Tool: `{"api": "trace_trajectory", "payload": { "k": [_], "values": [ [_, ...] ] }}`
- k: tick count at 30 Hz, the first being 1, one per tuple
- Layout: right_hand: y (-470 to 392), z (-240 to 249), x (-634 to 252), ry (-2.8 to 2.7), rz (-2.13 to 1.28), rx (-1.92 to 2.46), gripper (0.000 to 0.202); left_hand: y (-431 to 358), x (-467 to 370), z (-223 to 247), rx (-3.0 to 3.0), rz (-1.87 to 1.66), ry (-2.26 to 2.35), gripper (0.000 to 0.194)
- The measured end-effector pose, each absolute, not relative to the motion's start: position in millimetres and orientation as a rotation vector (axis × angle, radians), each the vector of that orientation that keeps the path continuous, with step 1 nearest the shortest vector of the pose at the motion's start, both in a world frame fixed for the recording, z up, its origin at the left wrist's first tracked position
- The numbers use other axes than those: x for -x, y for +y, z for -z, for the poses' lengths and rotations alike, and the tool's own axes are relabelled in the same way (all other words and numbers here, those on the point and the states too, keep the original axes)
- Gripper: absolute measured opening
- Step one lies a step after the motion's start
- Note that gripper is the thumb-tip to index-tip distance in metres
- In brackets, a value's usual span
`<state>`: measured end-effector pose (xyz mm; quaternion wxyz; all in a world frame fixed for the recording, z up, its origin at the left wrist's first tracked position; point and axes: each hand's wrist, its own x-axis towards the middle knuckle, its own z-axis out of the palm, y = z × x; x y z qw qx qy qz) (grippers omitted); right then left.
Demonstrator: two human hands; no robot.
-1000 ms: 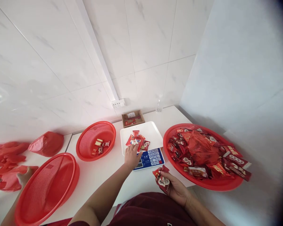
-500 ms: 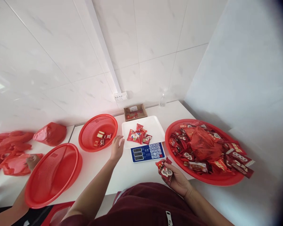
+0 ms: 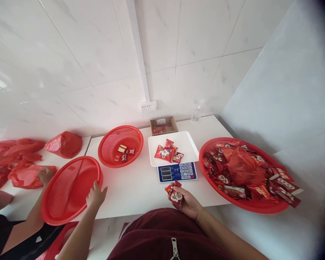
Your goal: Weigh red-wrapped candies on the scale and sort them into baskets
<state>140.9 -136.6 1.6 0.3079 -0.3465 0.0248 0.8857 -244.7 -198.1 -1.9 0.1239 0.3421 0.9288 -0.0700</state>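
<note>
Large pale Chinese characters mark the dark-red foil snack packets (image 3: 175, 196) in the right hand (image 3: 190, 205), its grip closed around them before the tabletop's front edge. On the blue-and-white electronic scale (image 3: 178, 177), keys 0 to 9 are legible beside 3 dark displays (the smaller lettering is too fine to read). Its white plastic tray (image 3: 191, 144) bears a few red packets (image 3: 164, 153).

The white tabletop (image 3: 124, 187) backs onto marbled wall tiles (image 3: 97, 54) with a white socket (image 3: 148, 105). Near the back edge sit an open cardboard box (image 3: 164, 124) and, toward the right corner, a clear plastic bottle (image 3: 196, 113).

A heaped red plastic basket (image 3: 204, 175) overhangs the front right. The left hand (image 3: 96, 195), grip partly open with nothing visible in it, is at the tilted red mesh basket (image 3: 77, 191); contact is unclear. Another person's hand (image 3: 45, 176) is at a red plastic bag (image 3: 24, 177).
</note>
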Motion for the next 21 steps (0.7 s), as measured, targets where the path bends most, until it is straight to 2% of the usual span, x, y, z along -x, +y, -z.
{"api": "trace_trajectory", "payload": {
  "k": [7,15,21],
  "values": [
    [-145.8,-2.1,-110.0,0.097,-2.329,0.942,0.028,-171.3,208.9,-1.3,-1.342,0.127,2.344,0.064],
    [-155.6,1.3,-106.5,0.096,-2.223,1.059,0.028,-109.1,203.7,5.4,-1.535,0.049,2.331,0.054],
    [-160.3,-0.5,-111.0,0.151,-2.139,1.078,0.024,-63.5,240.4,2.5,-1.815,0.184,2.329,0.070]
  ]
}}
